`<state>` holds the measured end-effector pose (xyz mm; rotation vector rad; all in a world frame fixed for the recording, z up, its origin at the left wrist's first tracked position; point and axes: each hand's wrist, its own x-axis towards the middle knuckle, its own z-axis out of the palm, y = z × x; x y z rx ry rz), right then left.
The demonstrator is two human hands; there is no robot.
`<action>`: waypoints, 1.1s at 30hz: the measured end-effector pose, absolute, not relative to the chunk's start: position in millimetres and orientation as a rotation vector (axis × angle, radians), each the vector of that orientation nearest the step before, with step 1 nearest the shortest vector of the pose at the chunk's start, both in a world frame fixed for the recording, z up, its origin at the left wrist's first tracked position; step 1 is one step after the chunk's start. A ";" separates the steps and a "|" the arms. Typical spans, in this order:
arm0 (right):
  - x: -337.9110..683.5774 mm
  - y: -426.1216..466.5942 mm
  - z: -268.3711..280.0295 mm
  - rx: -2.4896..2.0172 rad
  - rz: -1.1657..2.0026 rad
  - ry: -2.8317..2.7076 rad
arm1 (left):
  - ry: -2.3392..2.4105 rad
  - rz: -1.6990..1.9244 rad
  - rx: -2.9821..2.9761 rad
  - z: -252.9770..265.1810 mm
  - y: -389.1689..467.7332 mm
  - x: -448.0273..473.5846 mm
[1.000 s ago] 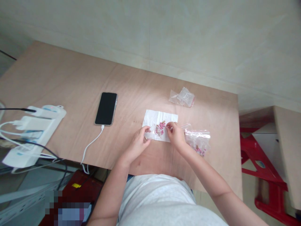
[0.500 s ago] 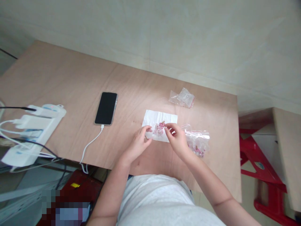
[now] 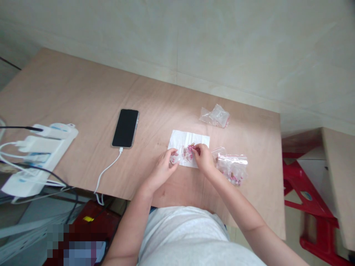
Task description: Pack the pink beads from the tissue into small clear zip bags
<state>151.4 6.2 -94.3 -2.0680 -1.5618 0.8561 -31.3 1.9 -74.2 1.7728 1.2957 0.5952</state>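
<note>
A white paper sheet lies on the wooden table with a small pile of pink beads and gold bits on it. My left hand pinches a small clear plastic bag at the sheet's near left corner. Fingertips of my right hand are down on the bead pile; whether they grip a bead is hidden. A clear bag holding pink pieces lies just right of my right wrist.
A crumpled clear bag lies farther back on the table. A black phone with a white cable rests at centre left. White power strips and cords crowd the left edge. A red stool stands to the right.
My right hand has shifted left and down onto the bead pile. My left hand still holds the small bag and has barely moved.
</note>
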 end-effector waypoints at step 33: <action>140.3 -14.1 -31.3 -1.610 1.019 -1.487 | 1.254 0.704 1.724 -51.1 -3.8 -12.3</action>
